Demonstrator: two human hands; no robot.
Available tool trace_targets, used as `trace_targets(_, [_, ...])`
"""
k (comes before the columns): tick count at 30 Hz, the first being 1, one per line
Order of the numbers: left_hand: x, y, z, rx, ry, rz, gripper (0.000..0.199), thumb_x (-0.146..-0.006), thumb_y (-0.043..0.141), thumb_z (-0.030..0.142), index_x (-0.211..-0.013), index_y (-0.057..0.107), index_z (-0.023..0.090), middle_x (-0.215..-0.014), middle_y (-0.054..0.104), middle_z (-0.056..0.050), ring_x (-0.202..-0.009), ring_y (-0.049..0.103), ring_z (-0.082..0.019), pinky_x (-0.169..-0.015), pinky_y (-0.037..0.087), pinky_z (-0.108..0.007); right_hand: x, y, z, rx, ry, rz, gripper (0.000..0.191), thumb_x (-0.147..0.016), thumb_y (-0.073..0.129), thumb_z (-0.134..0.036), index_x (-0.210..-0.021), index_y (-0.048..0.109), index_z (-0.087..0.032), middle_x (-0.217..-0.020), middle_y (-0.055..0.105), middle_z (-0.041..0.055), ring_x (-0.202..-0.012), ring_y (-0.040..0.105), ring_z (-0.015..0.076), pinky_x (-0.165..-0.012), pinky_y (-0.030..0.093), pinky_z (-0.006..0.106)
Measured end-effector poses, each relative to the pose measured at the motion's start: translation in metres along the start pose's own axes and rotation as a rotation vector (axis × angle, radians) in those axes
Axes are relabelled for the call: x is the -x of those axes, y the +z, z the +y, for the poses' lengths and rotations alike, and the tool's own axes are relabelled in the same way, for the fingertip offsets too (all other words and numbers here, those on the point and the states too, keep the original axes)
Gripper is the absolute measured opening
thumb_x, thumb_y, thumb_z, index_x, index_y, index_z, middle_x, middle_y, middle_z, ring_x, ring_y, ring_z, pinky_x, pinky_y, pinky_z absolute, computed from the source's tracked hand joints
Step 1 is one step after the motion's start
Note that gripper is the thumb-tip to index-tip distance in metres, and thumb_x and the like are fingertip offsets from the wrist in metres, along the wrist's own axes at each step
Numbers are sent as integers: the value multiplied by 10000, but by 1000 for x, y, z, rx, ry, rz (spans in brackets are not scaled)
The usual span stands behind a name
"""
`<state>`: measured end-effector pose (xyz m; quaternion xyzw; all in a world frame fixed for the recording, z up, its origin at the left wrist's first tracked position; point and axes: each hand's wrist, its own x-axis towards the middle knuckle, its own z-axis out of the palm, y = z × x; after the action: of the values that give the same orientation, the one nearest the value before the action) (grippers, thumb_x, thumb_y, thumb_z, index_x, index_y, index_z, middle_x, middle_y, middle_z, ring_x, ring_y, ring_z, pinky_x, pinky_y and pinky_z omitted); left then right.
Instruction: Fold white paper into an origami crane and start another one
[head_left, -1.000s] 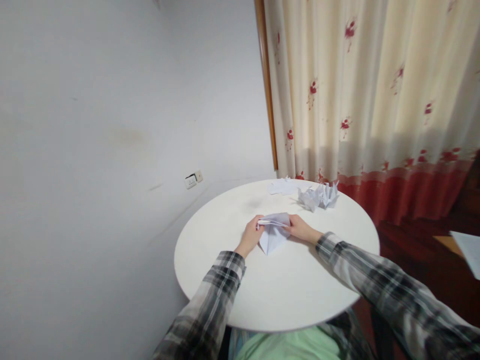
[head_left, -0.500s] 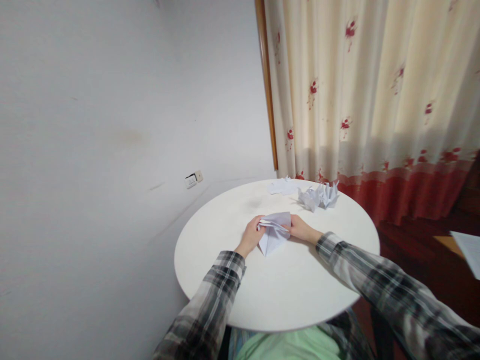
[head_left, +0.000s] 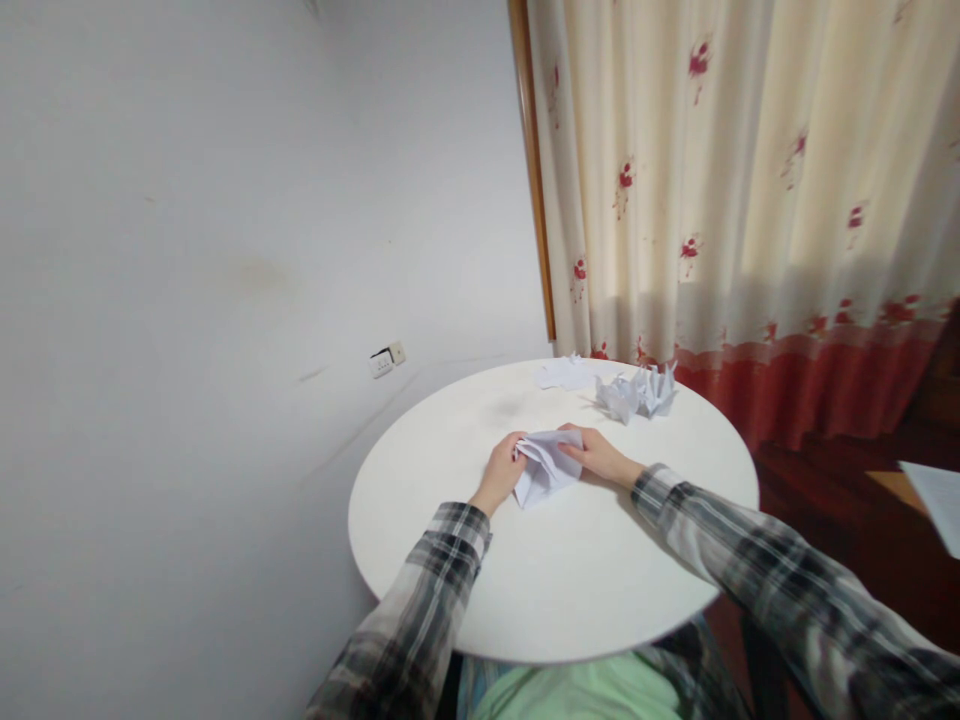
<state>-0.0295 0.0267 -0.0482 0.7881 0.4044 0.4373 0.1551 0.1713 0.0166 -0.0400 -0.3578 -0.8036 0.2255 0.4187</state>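
Note:
A partly folded sheet of white paper [head_left: 546,472] is held just over the middle of the round white table, its layers spread a little and a crease running through it. My left hand [head_left: 501,472] pinches its left edge, thumb on top and fingers behind. On the right side, my right hand [head_left: 596,455] grips the paper with the thumb on the near face and the fingers at the upper edge. Both hands are closed on the same sheet. The far side of the paper is hidden from view.
The round white table [head_left: 600,590] stands against the wall. Several folded paper cranes [head_left: 637,393] sit at its back right, beside flat white paper [head_left: 562,373]. A wall socket [head_left: 382,363] is at the left, a flowered curtain [head_left: 720,200] behind. White sheets [head_left: 934,500] lie at far right.
My right hand has shifted its fingers up and over the paper's upper edge. The paper's folds look flatter and its top has dipped slightly. The left hand keeps nearly the same place.

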Motion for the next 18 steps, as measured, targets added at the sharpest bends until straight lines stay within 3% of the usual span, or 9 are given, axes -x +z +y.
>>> trace_targets(10, [-1, 0, -1, -41, -38, 40, 284, -703, 404, 80, -917, 572, 164, -944, 600, -41, -871, 535, -150, -794, 410, -290, -1, 0, 3, 36, 3, 49, 319, -821, 359, -374, -921, 557, -146, -815, 603, 38, -733, 533, 154, -703, 402, 271])
trace_targets(15, [-2, -2, -1, -59, -10, 65, 295, -699, 380, 48, -881, 580, 166, -927, 593, -37, -876, 528, -145, -784, 415, -279, -2, 1, 11, 191, 109, 113, 350, -808, 369, -407, -830, 584, -132, -760, 623, 72, -668, 536, 168, -648, 403, 278])
trace_targets(18, [-1, -3, 1, -95, 3, 56, 308, -694, 373, 36, -879, 579, 170, -926, 586, -34, -889, 521, -147, -802, 409, -285, -4, -1, 11, 225, 132, 200, 326, -794, 400, -393, -934, 556, -143, -776, 626, 64, -645, 540, 157, -621, 404, 267])
